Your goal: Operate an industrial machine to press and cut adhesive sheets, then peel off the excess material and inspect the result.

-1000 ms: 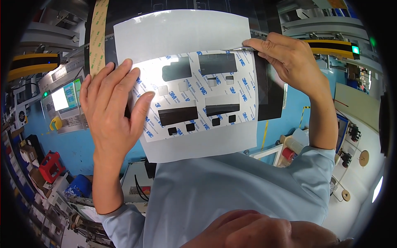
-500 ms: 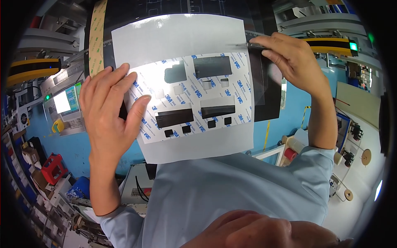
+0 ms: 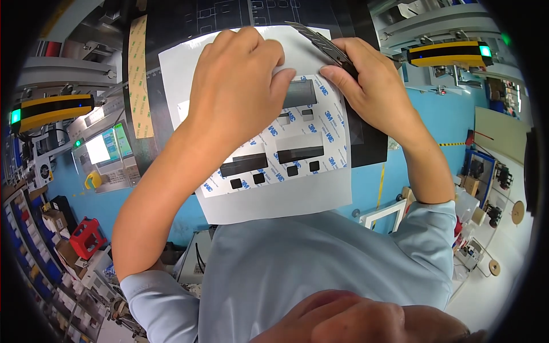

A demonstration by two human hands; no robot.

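Observation:
A white sheet printed in blue (image 3: 263,183), with rectangular and small square cutouts, lies on a larger plain white sheet (image 3: 274,208). My left hand (image 3: 240,86) is curled over their upper left part, fingers bent. Its fingertips face away, so whatever they pinch is hidden. A snap-off knife (image 3: 323,46) is gripped in my right hand (image 3: 372,86), at the upper right edge of the sheets. The knife's bare blade points up and to the left, over the plain sheet's far edge. My right thumb is close to the printed sheet's upper right corner.
Both sheets rest on a dark board (image 3: 372,137) with thin white outlines. A tan tape strip (image 3: 138,80) lies along its left side. Yellow-and-black bars (image 3: 54,108) with green lights flank the board. At the left stands a control panel with a screen (image 3: 106,146).
My left hand has gone from the sheet's left edge to its upper middle and curled. My right hand has moved slightly left, and the knife blade now slants up over the plain sheet.

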